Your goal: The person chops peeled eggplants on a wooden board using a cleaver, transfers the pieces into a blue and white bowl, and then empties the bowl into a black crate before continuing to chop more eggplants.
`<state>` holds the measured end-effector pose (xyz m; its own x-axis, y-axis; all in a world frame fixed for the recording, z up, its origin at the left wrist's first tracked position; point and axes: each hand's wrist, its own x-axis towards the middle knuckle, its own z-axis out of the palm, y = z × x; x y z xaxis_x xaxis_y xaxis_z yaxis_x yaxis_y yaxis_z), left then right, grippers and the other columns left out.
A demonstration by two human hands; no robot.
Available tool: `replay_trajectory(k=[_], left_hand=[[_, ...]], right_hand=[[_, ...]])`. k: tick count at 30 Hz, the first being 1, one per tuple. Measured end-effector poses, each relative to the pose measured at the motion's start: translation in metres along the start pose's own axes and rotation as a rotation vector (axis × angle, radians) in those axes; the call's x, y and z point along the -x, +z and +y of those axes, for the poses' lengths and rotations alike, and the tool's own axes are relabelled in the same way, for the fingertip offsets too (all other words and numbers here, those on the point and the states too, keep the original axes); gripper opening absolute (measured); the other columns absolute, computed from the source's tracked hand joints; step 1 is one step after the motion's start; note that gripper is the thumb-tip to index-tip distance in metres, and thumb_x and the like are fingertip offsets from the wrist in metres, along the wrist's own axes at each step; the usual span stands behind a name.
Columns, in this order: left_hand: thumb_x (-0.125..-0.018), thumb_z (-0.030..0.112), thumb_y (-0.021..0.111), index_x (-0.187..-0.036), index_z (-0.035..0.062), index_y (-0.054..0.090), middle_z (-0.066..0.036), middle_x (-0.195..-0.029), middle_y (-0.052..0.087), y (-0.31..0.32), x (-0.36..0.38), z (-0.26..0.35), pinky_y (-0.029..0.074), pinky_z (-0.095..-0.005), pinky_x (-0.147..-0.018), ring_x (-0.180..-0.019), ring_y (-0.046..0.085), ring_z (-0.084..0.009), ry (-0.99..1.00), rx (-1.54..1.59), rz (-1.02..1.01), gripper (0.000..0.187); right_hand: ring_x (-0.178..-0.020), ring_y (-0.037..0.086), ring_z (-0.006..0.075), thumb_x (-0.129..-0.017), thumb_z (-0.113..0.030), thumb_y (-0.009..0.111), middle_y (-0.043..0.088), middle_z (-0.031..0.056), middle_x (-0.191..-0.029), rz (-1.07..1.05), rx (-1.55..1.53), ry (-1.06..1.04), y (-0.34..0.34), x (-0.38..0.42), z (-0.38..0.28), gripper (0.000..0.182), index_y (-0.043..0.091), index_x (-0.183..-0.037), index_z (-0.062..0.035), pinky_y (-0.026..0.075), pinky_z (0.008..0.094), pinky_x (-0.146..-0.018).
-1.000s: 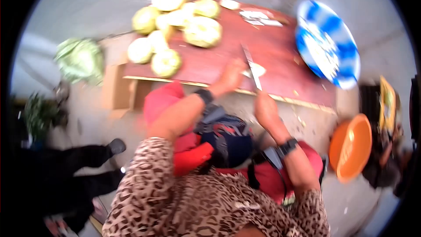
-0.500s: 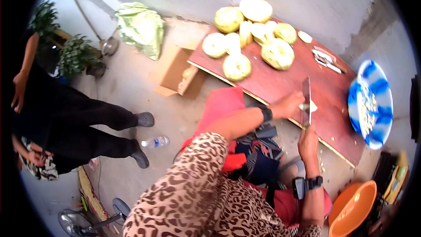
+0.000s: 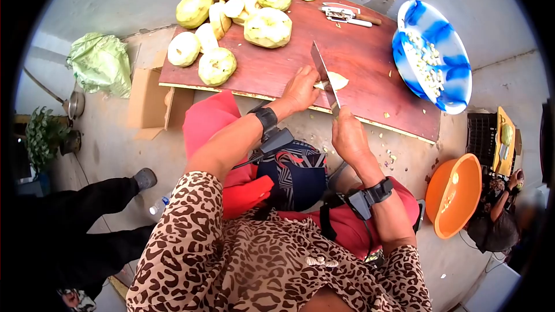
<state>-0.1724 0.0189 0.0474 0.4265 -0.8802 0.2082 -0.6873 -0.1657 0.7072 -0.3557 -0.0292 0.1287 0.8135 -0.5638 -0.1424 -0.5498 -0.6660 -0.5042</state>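
Note:
In my right hand (image 3: 348,133) is the handle of a large knife (image 3: 325,75), its blade angled up and away over the red board (image 3: 370,63). A pale slice (image 3: 336,81) lies against the blade, mostly on its right side. My left hand (image 3: 301,88) is closed on the slice's left end, just left of the blade. Several peeled, pale green round vegetables (image 3: 267,28) and cut pieces (image 3: 219,19) stand at the board's back left. Peelers and a small knife (image 3: 350,16) lie at the back right.
A blue and white basin (image 3: 432,58) with small cut pieces overlaps the board's right end. An orange basin (image 3: 455,196) stands on the floor at right. At left are a cardboard box (image 3: 148,101), a green bag (image 3: 101,65) and a person's legs (image 3: 110,202). Another person (image 3: 497,214) is far right.
The view has turned, so the board and basins appear further left and the other person at right shows more. Both hands stay at the knife and slice; more of the slice shows right of the blade.

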Motion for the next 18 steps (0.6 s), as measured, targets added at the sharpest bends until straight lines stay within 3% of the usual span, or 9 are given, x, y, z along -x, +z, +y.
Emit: replay_trajectory(k=[4,7,10,14,18], left_hand=[[-0.072,0.003,0.067,-0.092,0.0015,0.061,-0.011,-0.101,0.056,-0.002,-0.002,0.003,0.047,-0.0413,-0.086,-0.101,0.052,-0.0331,-0.069,-0.042,-0.079,0.021],[-0.072,0.003,0.067,-0.086,-0.0001,0.059,-0.013,-0.09,0.056,0.002,-0.003,0.002,0.046,-0.042,-0.079,-0.092,0.052,-0.0343,-0.023,-0.022,-0.009,0.017],[-0.072,0.003,0.068,-0.086,-0.0001,0.06,-0.013,-0.09,0.057,0.003,-0.004,0.001,0.046,-0.0423,-0.078,-0.091,0.052,-0.0342,-0.043,-0.026,-0.033,0.017],[-0.072,0.005,0.069,-0.084,-0.0001,0.06,-0.013,-0.088,0.056,0.004,-0.005,-0.003,0.046,-0.0419,-0.077,-0.089,0.052,-0.034,0.0,-0.049,-0.015,0.016],[-0.073,0.008,0.071,-0.096,0.0028,0.057,-0.015,-0.1,0.054,-0.001,-0.005,0.003,0.047,-0.0441,-0.083,-0.1,0.053,-0.0355,-0.087,-0.058,-0.109,0.028]], right_hand=[[-0.077,0.063,0.0459,-0.083,-0.001,0.051,0.062,0.0287,-0.086,-0.06,0.039,0.03,0.0,-0.002,-0.001,0.013,0.043,-0.093,0.0016,0.05,0.0516,-0.068],[-0.079,0.063,0.046,-0.08,0.001,0.052,0.062,0.0285,-0.088,-0.073,0.075,0.036,0.002,-0.003,-0.002,0.016,0.043,-0.094,0.0018,0.051,0.0512,-0.07],[-0.08,0.063,0.0461,-0.079,0.002,0.052,0.062,0.0287,-0.09,-0.107,0.088,0.032,0.006,-0.007,-0.002,0.019,0.042,-0.095,0.0018,0.052,0.0511,-0.07],[-0.077,0.061,0.0479,-0.086,-0.004,0.051,0.061,0.0296,-0.08,0.012,0.07,0.011,0.027,-0.01,0.01,0.012,0.042,-0.091,0.0012,0.048,0.0541,-0.067],[-0.079,0.061,0.0468,-0.087,-0.006,0.054,0.061,0.029,-0.082,0.038,-0.027,0.025,0.023,-0.007,0.016,0.015,0.042,-0.094,0.0018,0.048,0.0537,-0.068]])
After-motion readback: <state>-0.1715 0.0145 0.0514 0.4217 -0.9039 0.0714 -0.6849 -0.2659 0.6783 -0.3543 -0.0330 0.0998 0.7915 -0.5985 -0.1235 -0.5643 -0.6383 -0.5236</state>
